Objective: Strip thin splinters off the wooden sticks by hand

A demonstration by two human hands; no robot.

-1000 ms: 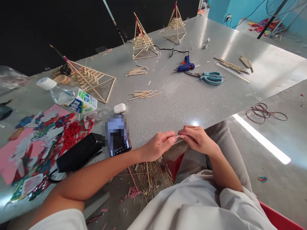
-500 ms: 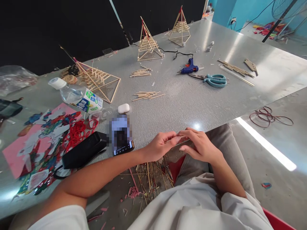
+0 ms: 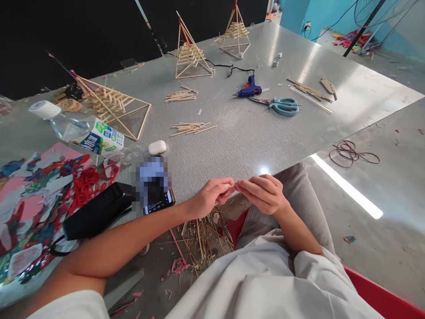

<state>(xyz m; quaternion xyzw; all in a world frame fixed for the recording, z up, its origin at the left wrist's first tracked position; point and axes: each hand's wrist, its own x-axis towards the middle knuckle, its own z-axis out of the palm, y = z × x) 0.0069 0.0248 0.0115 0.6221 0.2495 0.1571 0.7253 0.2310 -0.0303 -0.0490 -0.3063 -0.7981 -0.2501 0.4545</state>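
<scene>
My left hand (image 3: pixel 210 197) and my right hand (image 3: pixel 264 192) meet fingertip to fingertip over my lap, just off the table's front edge. Both are closed in a pinch. A tiny pale bit shows where the fingertips meet, too small and too covered to name. Beyond them on the table lie two small piles of short wooden sticks, a nearer pile (image 3: pixel 192 128) and a farther pile (image 3: pixel 181 95). A phone (image 3: pixel 156 184), its screen partly blurred out, lies left of my left hand, with a white earbud case (image 3: pixel 157 147) behind it.
Stick pyramids (image 3: pixel 191 57) stand along the back. A blue glue gun (image 3: pixel 249 87), scissors (image 3: pixel 283 106) and longer sticks (image 3: pixel 310 90) lie to the right. At left are a plastic bottle (image 3: pixel 102 137), a black case (image 3: pixel 98 210) and red cord (image 3: pixel 88 179). Stick scraps (image 3: pixel 199 241) fill a space below.
My right fingers have curled from a spread pose into a pinch against the left fingertips. The view has swung slightly right, so the table things sit farther left.
</scene>
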